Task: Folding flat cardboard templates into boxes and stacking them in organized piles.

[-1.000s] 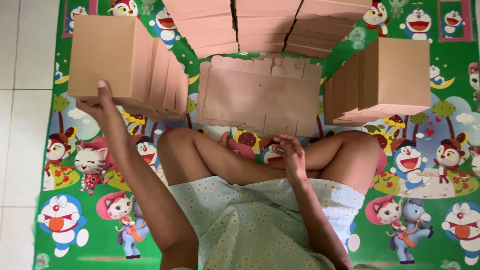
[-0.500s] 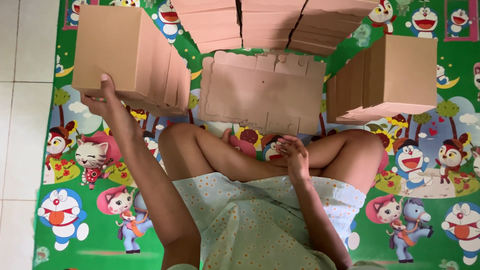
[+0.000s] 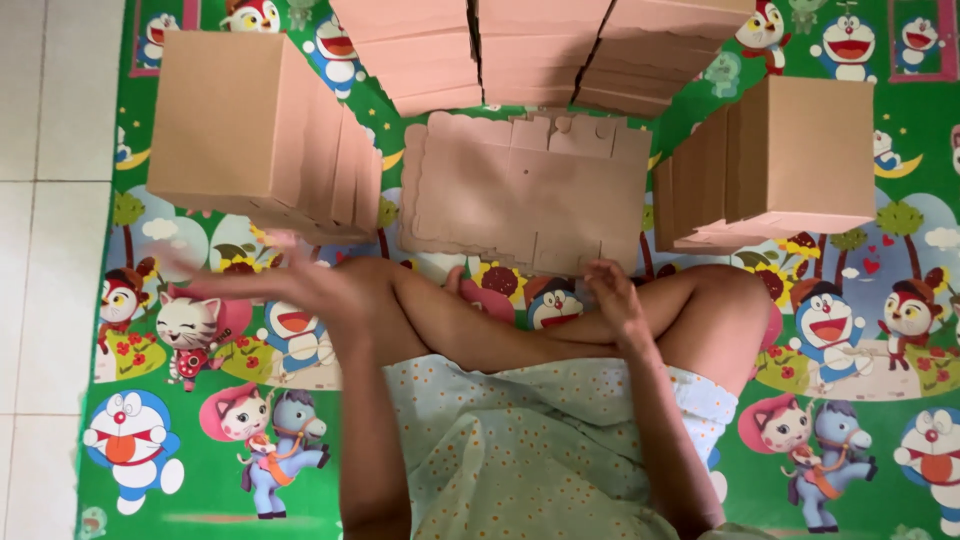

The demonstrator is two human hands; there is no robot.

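Observation:
I sit cross-legged on a colourful cartoon play mat. A pile of flat die-cut cardboard blanks lies on the mat just past my shins. My left hand is blurred in motion, open and empty, just below the stack of folded brown boxes at the left. Resting on my crossed legs near the blanks' front edge, my right hand holds nothing, with its fingers loosely spread.
Another stack of folded boxes stands at the right. Three piles of flat cardboard lie at the far edge. White floor tiles border the mat on the left.
My left hand has come away from the underside of the left box stack, dropping down and toward my knee. My right hand has stayed on my legs.

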